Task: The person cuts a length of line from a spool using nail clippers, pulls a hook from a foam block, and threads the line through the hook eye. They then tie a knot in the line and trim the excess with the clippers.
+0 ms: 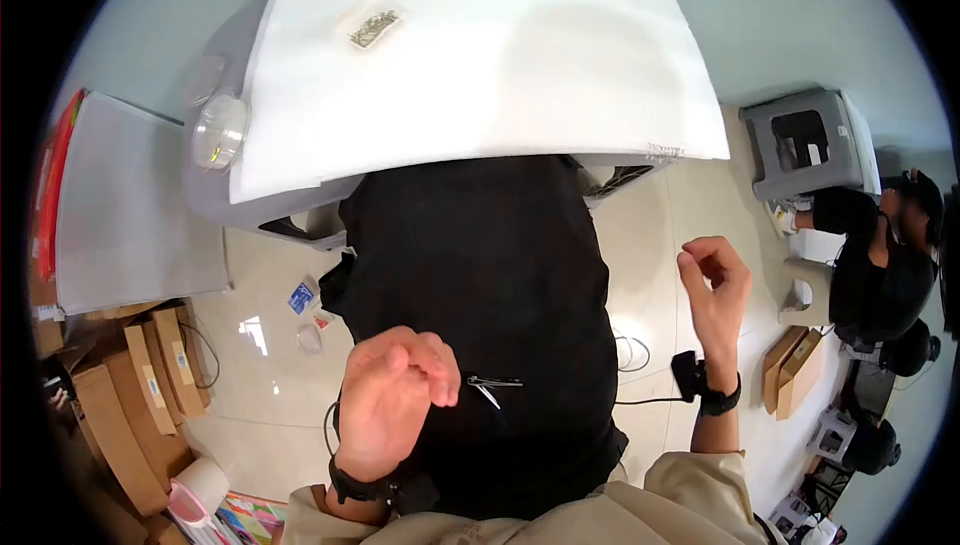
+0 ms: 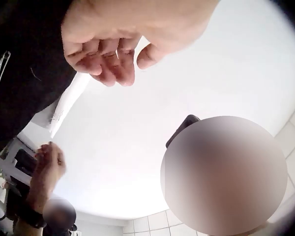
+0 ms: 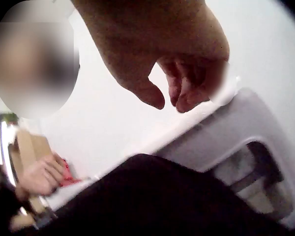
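Note:
My left hand (image 1: 390,400) is raised over the black cloth (image 1: 480,265) across my lap, its fingers loosely bent. In the left wrist view nothing shows between those fingers (image 2: 110,66) and the thumb. Just right of this hand, slim silver metal pieces (image 1: 492,385) lie on the cloth in a V shape, like narrow clips. My right hand (image 1: 718,295) hovers out to the right, beside the lap and above the floor. Its thumb and bent fingers stand apart with a bare gap between them, as the right wrist view shows.
Ahead stands a white-covered table (image 1: 450,95) bearing a small clear tray (image 1: 374,30) of thin metal pieces. A round clear container (image 1: 220,132) sits by its left edge. Cardboard boxes (image 1: 135,405) fill the left side. Another person (image 1: 870,265) sits at right near a grey stool (image 1: 800,145).

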### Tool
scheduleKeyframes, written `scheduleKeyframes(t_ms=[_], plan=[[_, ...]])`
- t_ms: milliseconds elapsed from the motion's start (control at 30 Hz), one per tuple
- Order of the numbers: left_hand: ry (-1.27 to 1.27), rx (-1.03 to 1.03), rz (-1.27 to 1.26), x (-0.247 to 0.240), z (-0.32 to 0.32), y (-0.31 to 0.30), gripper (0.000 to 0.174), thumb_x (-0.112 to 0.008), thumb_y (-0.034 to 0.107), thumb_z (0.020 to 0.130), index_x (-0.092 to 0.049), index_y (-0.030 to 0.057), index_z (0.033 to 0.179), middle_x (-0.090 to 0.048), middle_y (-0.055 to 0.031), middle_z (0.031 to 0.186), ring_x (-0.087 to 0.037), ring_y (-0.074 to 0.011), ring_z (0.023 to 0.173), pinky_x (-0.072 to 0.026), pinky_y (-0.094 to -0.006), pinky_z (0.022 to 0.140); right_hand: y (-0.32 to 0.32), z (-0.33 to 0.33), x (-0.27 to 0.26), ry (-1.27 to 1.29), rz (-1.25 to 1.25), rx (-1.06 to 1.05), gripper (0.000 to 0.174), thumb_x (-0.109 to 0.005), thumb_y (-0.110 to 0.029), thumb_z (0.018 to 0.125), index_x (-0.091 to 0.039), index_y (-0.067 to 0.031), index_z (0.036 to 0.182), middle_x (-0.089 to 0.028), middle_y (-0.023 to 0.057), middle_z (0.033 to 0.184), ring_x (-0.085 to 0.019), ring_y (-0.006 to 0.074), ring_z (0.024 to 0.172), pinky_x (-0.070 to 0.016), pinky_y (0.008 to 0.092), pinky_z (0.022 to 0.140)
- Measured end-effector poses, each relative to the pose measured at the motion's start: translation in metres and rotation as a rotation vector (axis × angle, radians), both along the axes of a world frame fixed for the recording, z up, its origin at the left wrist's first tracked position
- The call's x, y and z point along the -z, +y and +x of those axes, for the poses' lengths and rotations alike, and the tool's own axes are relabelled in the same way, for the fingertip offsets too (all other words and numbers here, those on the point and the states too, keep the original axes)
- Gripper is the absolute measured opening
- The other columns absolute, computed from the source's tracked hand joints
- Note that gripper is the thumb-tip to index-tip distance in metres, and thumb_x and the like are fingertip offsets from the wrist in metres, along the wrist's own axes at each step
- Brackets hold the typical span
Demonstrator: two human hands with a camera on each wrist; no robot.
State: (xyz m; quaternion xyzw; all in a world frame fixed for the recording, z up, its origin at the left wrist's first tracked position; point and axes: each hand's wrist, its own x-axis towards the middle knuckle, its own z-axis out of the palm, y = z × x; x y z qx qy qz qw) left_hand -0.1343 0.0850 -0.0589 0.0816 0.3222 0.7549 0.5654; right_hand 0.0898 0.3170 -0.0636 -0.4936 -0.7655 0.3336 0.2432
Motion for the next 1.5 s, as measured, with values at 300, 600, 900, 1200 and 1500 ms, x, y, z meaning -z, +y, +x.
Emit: scheduleKeyframes(t_ms=[300, 600, 900, 1200, 1500], plan=[[0.156, 0.018, 0.026, -0.018, 0.001, 0.018, 0.031, -0.049, 0.027, 0.093, -0.055, 0.0011, 0.077, -0.047, -0.0085, 0.064, -0.044, -0.0183, 0.061, -0.0373, -0.0302, 0.058, 0.067, -0.025, 0.140, 0.019, -0.808, -0.465, 0.021, -0.051, -0.013, 0.091, -0.060, 0.0026, 0.102, -0.065, 0.0056, 0.093, -0.060, 0.0159, 0.086, -0.0478, 0.0294, 0.077], [0.694, -0.434, -0.183, -0.013, -0.088, -0.018, 0.030, -0.052, 0.024, 0.091, -0.058, -0.0047, 0.085, -0.056, -0.0102, 0.072, -0.053, -0.0179, 0.067, -0.0402, -0.0281, 0.063, 0.073, 0.120, 0.209, -0.911, -0.534, -0.617, 0.026, -0.062, -0.026, 0.085, -0.068, -0.0026, 0.096, -0.068, 0.0134, 0.092, -0.064, 0.0247, 0.087, -0.0506, 0.0318, 0.077], [1.955, -0.438, -0.833, -0.026, -0.193, 0.006, 0.037, -0.066, 0.012, 0.078, -0.061, 0.0029, 0.114, -0.058, -0.0132, 0.110, -0.056, -0.0292, 0.100, -0.0417, -0.0351, 0.089, 0.066, 0.019, -0.014, -0.424, -0.137, -0.419, 0.015, -0.064, -0.009, 0.081, -0.061, 0.0050, 0.084, -0.062, 0.0111, 0.071, -0.057, 0.0207, 0.061, -0.0457, 0.0292, 0.061], [1.920, -0.334, -0.594, -0.047, -0.198, 0.065, 0.050, -0.070, 0.027, 0.074, -0.060, 0.0039, 0.118, -0.057, -0.0178, 0.120, -0.054, -0.0332, 0.112, -0.0415, -0.0377, 0.095, 0.013, -0.092, -0.078, -0.086, 0.022, -0.922, 0.013, -0.067, -0.007, 0.078, -0.062, 0.0014, 0.086, -0.061, 0.0125, 0.075, -0.061, 0.0230, 0.067, -0.0477, 0.0305, 0.062], [1.823, -0.207, -0.822, -0.041, -0.254, 0.069, 0.059, -0.071, 0.035, 0.075, -0.058, 0.0039, 0.122, -0.053, -0.0212, 0.128, -0.050, -0.0320, 0.121, -0.0404, -0.0386, 0.098, -0.009, -0.153, -0.073, -0.075, 0.156, -1.098, 0.016, -0.065, -0.012, 0.079, -0.054, -0.0012, 0.076, -0.058, 0.0131, 0.070, -0.057, 0.0328, 0.066, -0.0449, 0.0389, 0.059]])
